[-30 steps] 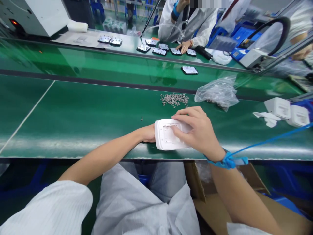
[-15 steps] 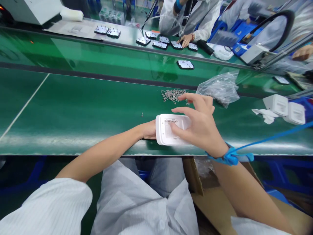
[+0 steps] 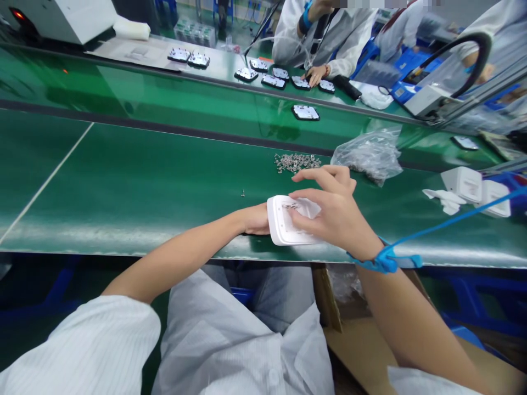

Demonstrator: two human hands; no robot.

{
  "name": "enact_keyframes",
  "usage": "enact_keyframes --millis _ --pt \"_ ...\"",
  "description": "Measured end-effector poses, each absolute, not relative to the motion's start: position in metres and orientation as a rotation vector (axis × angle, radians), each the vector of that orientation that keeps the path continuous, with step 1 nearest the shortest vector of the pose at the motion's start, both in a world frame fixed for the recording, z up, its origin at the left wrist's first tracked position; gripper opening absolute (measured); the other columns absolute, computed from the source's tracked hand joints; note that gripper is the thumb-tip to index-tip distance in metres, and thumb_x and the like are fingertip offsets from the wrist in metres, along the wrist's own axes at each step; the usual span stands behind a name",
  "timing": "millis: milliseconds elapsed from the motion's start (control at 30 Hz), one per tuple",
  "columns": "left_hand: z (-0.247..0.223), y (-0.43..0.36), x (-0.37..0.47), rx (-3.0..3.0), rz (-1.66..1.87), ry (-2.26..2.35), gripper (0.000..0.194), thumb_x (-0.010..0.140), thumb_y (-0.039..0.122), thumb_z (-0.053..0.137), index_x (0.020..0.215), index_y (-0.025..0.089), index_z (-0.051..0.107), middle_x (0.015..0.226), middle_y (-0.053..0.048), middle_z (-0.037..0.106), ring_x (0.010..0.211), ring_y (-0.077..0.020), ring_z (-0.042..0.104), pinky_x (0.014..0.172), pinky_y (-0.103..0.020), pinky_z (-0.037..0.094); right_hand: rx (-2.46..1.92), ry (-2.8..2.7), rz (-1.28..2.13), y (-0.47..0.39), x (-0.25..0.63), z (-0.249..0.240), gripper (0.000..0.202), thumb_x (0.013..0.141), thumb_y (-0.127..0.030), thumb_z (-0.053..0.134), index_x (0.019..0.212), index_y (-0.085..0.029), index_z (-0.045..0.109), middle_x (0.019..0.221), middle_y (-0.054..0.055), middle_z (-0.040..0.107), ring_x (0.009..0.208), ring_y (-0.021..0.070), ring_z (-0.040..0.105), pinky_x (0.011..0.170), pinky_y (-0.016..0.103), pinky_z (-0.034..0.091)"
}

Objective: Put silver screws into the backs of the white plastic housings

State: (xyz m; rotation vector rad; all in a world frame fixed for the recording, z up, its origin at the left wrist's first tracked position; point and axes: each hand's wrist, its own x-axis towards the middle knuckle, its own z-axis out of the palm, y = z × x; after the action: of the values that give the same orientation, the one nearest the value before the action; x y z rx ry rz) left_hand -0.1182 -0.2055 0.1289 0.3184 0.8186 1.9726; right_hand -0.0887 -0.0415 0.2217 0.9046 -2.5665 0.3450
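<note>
Green belt (image 3: pixel 123 192): casing (image 3: pixel 284 227) between hands

White housing (image 3: pixel 288 227): smooth matt plastic, showing a moulded recess at the frame's centre.
Conveyor belt (image 3: pixel 135 186): glossy green, smooth, reflecting light along its lower edge.
Small parts (image 3: pixel 296 162): looking like bright metal, glinting above centre.
Bag (image 3: pixel 366 156): thin clear plastic film, crinkling, right of centre.
Wrist strap (image 3: pixel 382 262): blue, looking like cloth, lower right.
Box (image 3: pixel 370 351): brown matt cardboard, lower right.
Sleeve (image 3: pixel 82 351): white woven cloth, finely ribbed, lower left.

Loose clips (image 3: pixel 297 162) behind housing (image 3: pixel 284 225)
</note>
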Motion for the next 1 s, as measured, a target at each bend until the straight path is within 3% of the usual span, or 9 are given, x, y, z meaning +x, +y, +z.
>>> enact_keyframes --millis 233,433,567,767,900,1000 --pt "0.133 -0.204 -0.120 0.346 2.012 0.817 0.033 0.072 0.027 0.090 0.098 0.012 0.078 0.098 -0.012 0.078 0.088 -0.0195 0.074 0.088 -0.030 0.060 0.876 -2.543 0.351 -0.042 -0.091 0.213 0.008 0.085 -0.021 0.071 0.090 -0.023 0.077 0.123 0.007 0.069 0.121 0.0353 0.047 0.095 0.054 0.039" --pt "0.146 -0.219 -0.089 0.225 2.137 0.848 0.047 0.083 0.036 0.082 0.123 0.013 0.074 0.126 -0.017 0.073 0.109 -0.0250 0.073 0.100 -0.035 0.058 0.794 -2.376 0.431 -0.026 -0.074 0.224 0.038 0.083 -0.027 0.073 0.120 -0.022 0.071 0.141 0.013 0.060 0.123 0.0374 0.051 0.098 0.056 0.043" --pt "0.144 -0.252 -0.032 -0.038 2.392 1.020 0.057 0.081 0.049 0.083 0.127 0.017 0.073 0.133 -0.016 0.070 0.117 -0.0297 0.071 0.102 -0.041 0.058 0.677 -2.293 0.560 -0.014 -0.067 0.195 0.028 0.085 -0.026 0.073 0.112 -0.022 0.071 0.126 0.012 0.067 0.114 0.0331 0.058 0.096 0.052 0.045" --pt "0.137 -0.295 0.011 -0.465 2.554 1.603 0.058 0.064 0.040 0.094 0.112 0.014 0.075 0.114 -0.013 0.077 0.098 -0.0244 0.074 0.088 -0.031 0.059 0.871 -2.234 0.858 -0.053 -0.052 0.153 0.013 0.092 -0.025 0.068 0.105 -0.021 0.069 0.111 0.009 0.071 0.106 0.0276 0.062 0.093 0.047 0.045" --pt "0.136 -0.317 0.018 -0.580 2.231 2.189 0.036 0.077 0.027 0.075 0.110 0.013 0.072 0.089 -0.006 0.077 0.058 -0.0142 0.061 0.058 -0.025 0.047 1.312 -2.279 0.718 -0.103 -0.034 0.159 0.026 0.093 -0.032 0.069 0.115 -0.020 0.068 0.127 0.011 0.069 0.113 0.0301 0.056 0.092 0.046 0.039" --pt "0.133 -0.336 0.030 -0.630 1.586 2.737 0.012 0.085 0.023 0.062 0.092 0.017 0.069 0.074 -0.002 0.069 0.060 -0.0150 0.058 0.060 -0.025 0.040 1.453 -2.258 0.429 -0.130 -0.031 0.159 0.031 0.092 -0.040 0.071 0.115 -0.020 0.069 0.135 0.009 0.066 0.115 0.0321 0.052 0.090 0.047 0.034"
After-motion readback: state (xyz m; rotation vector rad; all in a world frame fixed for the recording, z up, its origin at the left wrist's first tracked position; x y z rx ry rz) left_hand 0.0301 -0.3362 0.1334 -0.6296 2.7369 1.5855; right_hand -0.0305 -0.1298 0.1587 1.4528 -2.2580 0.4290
